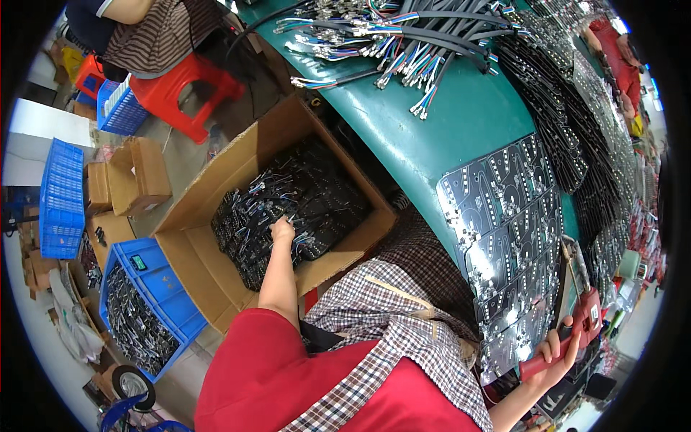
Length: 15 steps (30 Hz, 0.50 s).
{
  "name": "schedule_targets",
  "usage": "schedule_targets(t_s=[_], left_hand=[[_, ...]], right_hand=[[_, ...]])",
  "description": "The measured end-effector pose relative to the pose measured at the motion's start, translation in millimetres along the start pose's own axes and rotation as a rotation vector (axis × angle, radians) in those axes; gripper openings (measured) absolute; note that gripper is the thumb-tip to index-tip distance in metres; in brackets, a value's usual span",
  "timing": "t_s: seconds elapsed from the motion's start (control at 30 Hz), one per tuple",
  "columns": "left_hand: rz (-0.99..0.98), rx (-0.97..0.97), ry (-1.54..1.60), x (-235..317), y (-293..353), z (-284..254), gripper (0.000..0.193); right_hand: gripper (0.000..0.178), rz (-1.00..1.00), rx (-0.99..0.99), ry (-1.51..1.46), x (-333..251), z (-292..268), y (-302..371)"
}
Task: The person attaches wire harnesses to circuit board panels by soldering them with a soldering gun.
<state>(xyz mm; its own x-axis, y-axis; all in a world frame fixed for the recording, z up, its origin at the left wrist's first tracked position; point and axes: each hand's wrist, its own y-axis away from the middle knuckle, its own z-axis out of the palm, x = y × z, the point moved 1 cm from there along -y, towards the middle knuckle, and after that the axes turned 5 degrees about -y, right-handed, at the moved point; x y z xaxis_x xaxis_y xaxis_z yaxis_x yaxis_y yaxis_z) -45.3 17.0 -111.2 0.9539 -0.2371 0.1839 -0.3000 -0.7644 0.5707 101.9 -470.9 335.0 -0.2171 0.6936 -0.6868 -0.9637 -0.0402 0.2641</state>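
My left hand [283, 229] reaches down into an open cardboard box [193, 261] at my left. The box holds a heap of black circuit boards [324, 198] with coloured wires and white connectors. The fingers look closed among the wires; what they grip is too small to make out. At the right, my right hand [554, 360] is wrapped round the handle of a red soldering gun [590, 317], its metal tip pointing up and away. Beside it, a panel of black circuit boards [507, 237] lies flat on the green table [389, 137].
Bundled cables [432, 43] with white connectors lie at the table's far end. Stacks of black boards [576, 144] line its right side. A blue crate [144, 259] full of parts stands left of the box. A person [158, 39] sits on a red stool [176, 90] at the far left.
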Motion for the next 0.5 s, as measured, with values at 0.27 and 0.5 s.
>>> schedule_targets(t_s=[0.27, 0.5], left_hand=[[0.027, 0.179, 0.235, 5, -6, 11, 0.015], [0.116, 0.347, 0.280, 15, -10, 2, 0.013]], right_hand=[[0.035, -0.013, 0.061, 0.017, 4, 4, 4], [0.035, 0.019, 0.039, 0.044, 5, 2, -5]])
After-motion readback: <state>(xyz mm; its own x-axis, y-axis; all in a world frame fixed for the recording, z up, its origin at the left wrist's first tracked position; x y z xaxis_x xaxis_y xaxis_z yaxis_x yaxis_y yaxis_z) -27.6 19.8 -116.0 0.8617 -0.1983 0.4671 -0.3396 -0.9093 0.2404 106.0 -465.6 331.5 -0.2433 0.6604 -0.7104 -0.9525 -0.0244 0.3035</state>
